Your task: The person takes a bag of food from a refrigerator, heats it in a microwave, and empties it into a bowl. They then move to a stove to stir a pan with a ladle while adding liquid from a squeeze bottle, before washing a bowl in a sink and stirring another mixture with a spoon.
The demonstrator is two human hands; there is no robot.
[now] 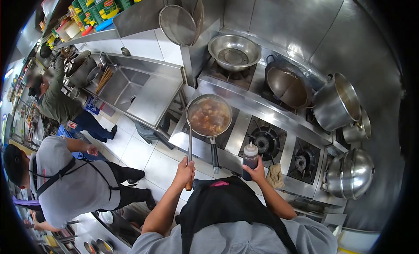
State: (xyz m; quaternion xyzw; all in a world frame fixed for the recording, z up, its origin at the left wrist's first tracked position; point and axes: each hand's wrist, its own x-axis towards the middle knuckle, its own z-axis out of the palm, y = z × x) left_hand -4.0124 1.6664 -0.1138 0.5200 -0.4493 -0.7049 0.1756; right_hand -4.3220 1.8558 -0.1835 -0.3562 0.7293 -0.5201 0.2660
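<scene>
My left hand [185,171] is closed around the wooden handle of a long metal cooking utensil [190,145], whose far end reaches into the frying pan [231,113] and cannot be made out. Chunky food in reddish-brown sauce [209,116] fills the pan, which sits on the front left of the stove. The pan's black handle [214,152] points toward me, with neither hand on it. My right hand [256,170] grips a clear squeeze bottle [250,154] of dark liquid, held upright by the stove's front edge, to the right of the pan handle.
A crumpled cloth [275,176] lies at the stove's front edge near two burners [263,140]. Behind are a metal basin [234,53], a wok [288,86] and large pots [337,102]. A sink [126,84] and two people [74,175] are at left.
</scene>
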